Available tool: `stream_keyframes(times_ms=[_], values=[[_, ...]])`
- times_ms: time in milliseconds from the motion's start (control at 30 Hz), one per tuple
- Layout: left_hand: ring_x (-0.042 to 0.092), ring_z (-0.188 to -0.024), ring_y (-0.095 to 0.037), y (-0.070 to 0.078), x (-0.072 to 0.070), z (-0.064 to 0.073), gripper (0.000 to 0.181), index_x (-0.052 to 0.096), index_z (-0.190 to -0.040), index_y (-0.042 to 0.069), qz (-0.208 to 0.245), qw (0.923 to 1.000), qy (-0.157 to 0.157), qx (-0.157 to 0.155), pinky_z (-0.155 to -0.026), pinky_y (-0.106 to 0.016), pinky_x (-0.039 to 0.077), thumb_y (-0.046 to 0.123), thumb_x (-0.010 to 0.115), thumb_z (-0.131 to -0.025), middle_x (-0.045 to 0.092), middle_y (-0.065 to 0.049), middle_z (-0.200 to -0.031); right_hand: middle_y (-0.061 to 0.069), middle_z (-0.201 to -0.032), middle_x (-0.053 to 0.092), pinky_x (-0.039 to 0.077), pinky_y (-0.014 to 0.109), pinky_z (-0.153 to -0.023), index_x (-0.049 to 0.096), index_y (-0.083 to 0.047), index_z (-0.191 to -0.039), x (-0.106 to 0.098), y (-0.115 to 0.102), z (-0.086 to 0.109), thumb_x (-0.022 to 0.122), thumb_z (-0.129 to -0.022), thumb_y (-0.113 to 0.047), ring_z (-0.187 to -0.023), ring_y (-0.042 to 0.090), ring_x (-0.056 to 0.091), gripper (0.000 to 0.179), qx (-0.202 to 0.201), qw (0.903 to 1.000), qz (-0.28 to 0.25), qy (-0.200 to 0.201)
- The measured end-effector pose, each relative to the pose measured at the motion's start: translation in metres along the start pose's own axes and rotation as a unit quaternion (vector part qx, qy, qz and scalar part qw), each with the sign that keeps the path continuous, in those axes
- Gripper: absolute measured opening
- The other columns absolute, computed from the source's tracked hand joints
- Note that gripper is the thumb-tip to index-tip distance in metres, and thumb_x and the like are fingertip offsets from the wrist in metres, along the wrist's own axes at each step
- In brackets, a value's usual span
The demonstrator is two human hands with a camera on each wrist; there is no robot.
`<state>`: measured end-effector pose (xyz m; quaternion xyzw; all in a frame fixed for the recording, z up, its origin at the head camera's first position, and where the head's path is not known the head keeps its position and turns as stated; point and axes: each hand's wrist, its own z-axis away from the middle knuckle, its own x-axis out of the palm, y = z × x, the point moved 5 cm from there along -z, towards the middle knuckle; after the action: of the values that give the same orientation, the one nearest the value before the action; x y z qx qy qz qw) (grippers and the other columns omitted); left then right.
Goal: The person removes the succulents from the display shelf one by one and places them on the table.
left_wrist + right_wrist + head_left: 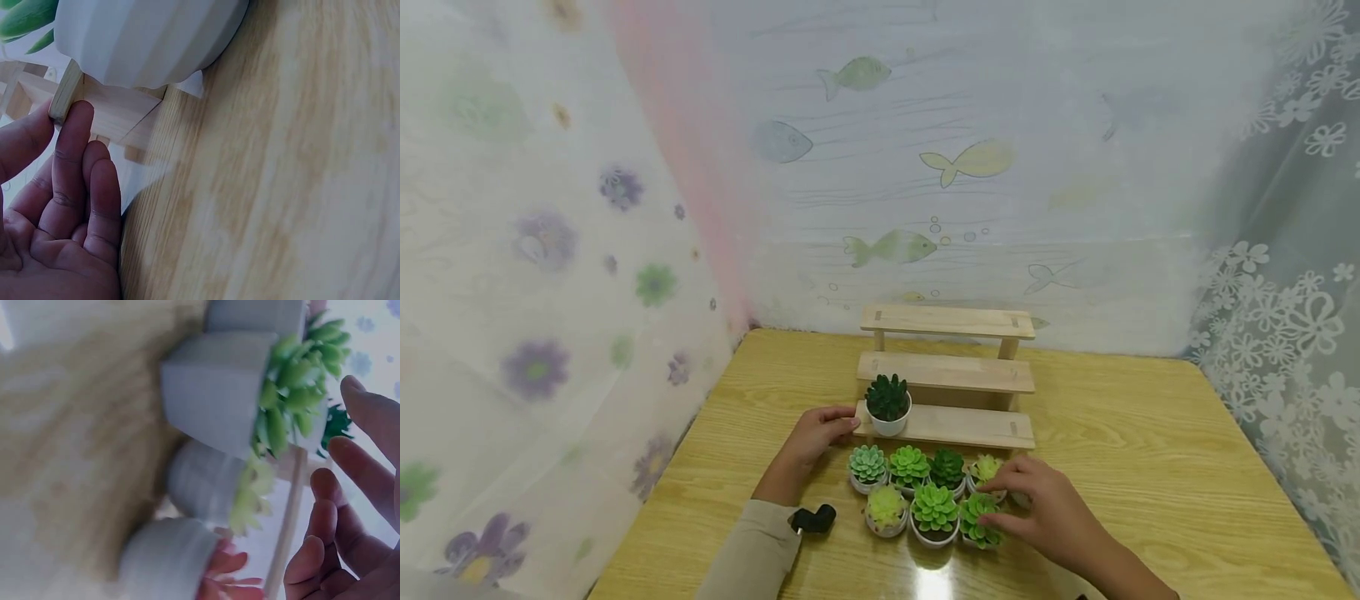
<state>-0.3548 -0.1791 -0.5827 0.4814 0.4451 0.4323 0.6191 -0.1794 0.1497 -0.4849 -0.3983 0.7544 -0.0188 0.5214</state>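
A three-tier wooden plant stand (958, 427) stands on the table, a dark green potted succulent (888, 403) at the left of its lowest board. My left hand (812, 437) pinches the left end of that board; thumb and index finger (72, 134) lie on either side of the board end (65, 94). My right hand (1037, 504) is over the right end of a cluster of potted succulents, fingers loosely bent and holding nothing. Closest to it are a green succulent in a square pot (215, 390), a yellow-green one (250, 494) and a pink-leaved one (228, 572), mostly hidden in the head view.
Several other potted succulents, including a light green one (935, 510), a yellowish one (886, 508) and a blue-green one (868, 465), stand in front of the stand. A black strap piece (816, 519) is at the left wrist. A fish-patterned curtain (880, 192) hangs behind the table.
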Motion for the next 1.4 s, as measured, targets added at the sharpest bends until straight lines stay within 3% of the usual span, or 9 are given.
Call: stream_keyframes(times_ms=[300,467,567,700,1133,1400], values=[[0.071,-0.097,-0.023,0.0,-0.001,0.0,0.039,0.072,-0.128,0.004,0.005,0.9999,-0.008,-0.006,-0.091,-0.041,0.057,0.026,0.076,-0.096,0.073,-0.011,-0.118,-0.008,-0.098,0.067,0.04,0.018,-0.053,0.078,-0.03,-0.105,-0.006,0.001,-0.025,0.092,-0.077,-0.031,-0.058,0.001,0.041,0.031,0.022,0.9997,-0.005,-0.007],[0.071,-0.094,-0.02,0.0,-0.002,0.0,0.038,0.072,-0.128,0.005,0.003,1.0,-0.004,-0.006,-0.089,-0.038,0.057,0.025,0.075,-0.096,0.074,-0.009,-0.115,-0.009,-0.107,0.067,0.054,0.027,-0.065,0.079,-0.024,-0.109,-0.009,0.0,-0.047,0.091,-0.08,-0.034,-0.083,0.012,0.063,0.034,0.023,0.9997,-0.004,-0.008],[0.071,-0.094,-0.02,0.001,-0.003,0.001,0.038,0.072,-0.129,0.004,0.001,1.0,-0.003,-0.002,-0.089,-0.038,0.058,0.024,0.074,-0.097,0.074,-0.009,-0.113,-0.01,-0.111,0.067,0.057,0.034,-0.074,0.077,-0.025,-0.113,-0.011,0.0,-0.061,0.088,-0.082,-0.039,-0.099,0.017,0.067,0.036,0.021,0.9997,-0.008,-0.011],[0.071,-0.095,-0.021,0.0,-0.003,0.0,0.039,0.071,-0.129,0.003,0.002,1.0,-0.004,0.004,-0.09,-0.041,0.057,0.025,0.075,-0.097,0.074,-0.01,-0.114,-0.01,-0.118,0.067,0.057,0.034,-0.078,0.074,-0.029,-0.121,-0.008,0.002,-0.079,0.086,-0.083,-0.047,-0.104,0.019,0.066,0.044,0.037,0.9988,-0.013,-0.031],[0.071,-0.094,-0.02,-0.003,-0.001,-0.003,0.039,0.072,-0.129,0.005,-0.003,0.9999,-0.014,0.001,-0.087,-0.036,0.058,0.026,0.075,-0.097,0.074,-0.008,-0.111,-0.001,-0.134,0.068,0.056,0.048,-0.097,0.066,-0.019,-0.138,0.016,0.015,-0.119,0.084,-0.082,-0.054,-0.12,0.023,0.067,0.068,0.112,0.989,-0.053,-0.08],[0.072,-0.093,-0.021,-0.003,-0.002,-0.002,0.039,0.072,-0.129,0.004,0.0,0.9999,-0.013,0.005,-0.087,-0.038,0.058,0.026,0.074,-0.097,0.075,-0.009,-0.11,0.004,-0.14,0.066,0.055,0.049,-0.102,0.063,-0.015,-0.143,0.035,0.013,-0.137,0.087,-0.083,-0.044,-0.125,0.026,0.066,0.071,0.127,0.9818,-0.091,-0.107]])
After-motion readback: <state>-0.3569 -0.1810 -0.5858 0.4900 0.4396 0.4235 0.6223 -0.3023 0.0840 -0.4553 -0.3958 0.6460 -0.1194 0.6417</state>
